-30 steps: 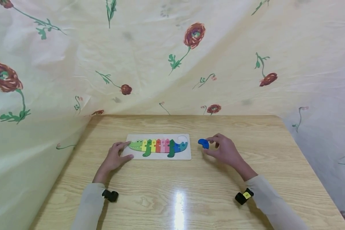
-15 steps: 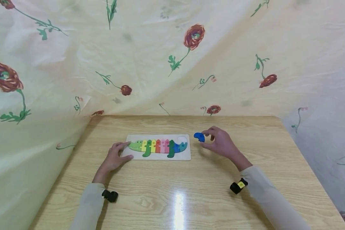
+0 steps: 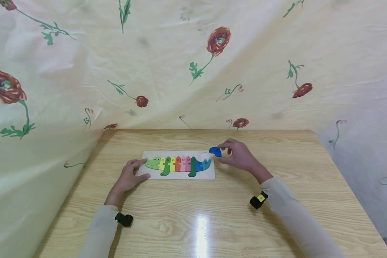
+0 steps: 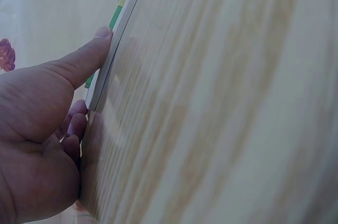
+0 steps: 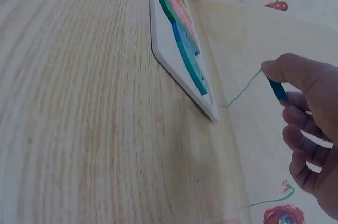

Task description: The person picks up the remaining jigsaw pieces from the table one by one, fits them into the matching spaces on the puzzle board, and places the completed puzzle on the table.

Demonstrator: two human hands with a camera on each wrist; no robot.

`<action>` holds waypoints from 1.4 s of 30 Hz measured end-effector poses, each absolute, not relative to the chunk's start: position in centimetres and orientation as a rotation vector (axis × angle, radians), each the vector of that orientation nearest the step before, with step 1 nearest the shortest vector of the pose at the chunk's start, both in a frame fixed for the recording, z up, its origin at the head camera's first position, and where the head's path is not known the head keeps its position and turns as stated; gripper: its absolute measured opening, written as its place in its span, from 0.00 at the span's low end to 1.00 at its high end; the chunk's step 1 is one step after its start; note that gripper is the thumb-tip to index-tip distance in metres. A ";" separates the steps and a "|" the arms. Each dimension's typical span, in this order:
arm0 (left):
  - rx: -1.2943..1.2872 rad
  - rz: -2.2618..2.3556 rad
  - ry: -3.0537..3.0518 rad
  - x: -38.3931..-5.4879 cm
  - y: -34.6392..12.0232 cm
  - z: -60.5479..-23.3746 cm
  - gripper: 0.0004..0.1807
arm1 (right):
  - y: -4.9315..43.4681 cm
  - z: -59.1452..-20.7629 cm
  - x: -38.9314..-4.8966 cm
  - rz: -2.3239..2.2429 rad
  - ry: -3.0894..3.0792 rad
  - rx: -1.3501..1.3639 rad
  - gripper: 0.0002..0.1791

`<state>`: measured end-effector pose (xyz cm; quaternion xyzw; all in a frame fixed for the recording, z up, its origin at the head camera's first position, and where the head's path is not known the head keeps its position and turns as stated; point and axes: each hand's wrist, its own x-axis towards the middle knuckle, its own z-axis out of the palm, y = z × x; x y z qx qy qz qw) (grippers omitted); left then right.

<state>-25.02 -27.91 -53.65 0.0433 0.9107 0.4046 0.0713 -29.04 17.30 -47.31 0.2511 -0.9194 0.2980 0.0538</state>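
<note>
A wooden crocodile puzzle board (image 3: pixel 180 175) lies on the table, filled with coloured pieces except for a pale curved recess (image 3: pixel 205 156) at the tail's top. My left hand (image 3: pixel 127 175) rests at the board's left end, forefinger on the green head and thumb along the front edge. In the left wrist view, the other fingers of the left hand (image 4: pixel 37 108) bend in by the board's corner. Thumb and fingertips of my right hand (image 3: pixel 240 156) pinch a blue curved puzzle piece (image 3: pixel 214 151). It overlaps the board's back right corner. The right wrist view has this blue piece (image 5: pixel 276 89) edge-on, raised above the table.
The wood-grain table (image 3: pixel 180 204) spreads around the board, with a bright light reflection in front. A flower-printed cloth (image 3: pixel 167 53) hangs behind it and at both sides. Black wrist cameras (image 3: pixel 125 219) sit over the light sleeves.
My right hand has carried the blue puzzle piece leftward and slightly away from me, from right of the board to its back right corner. My left hand stays in place.
</note>
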 end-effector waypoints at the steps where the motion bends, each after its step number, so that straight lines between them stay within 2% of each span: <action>1: 0.129 1.218 2.738 -25.0 -27.9 -53.6 0.40 | 17.2 -47.4 -29.2 0.908 -2.793 0.770 0.23; 22: 0.118 1.245 2.730 -24.8 -27.7 -53.6 0.39 | 15.6 -50.7 -32.1 1.004 -2.792 0.835 0.24; 42: 0.132 1.243 2.734 -24.9 -28.0 -53.9 0.39 | 14.8 -52.2 -32.2 1.013 -2.873 0.773 0.25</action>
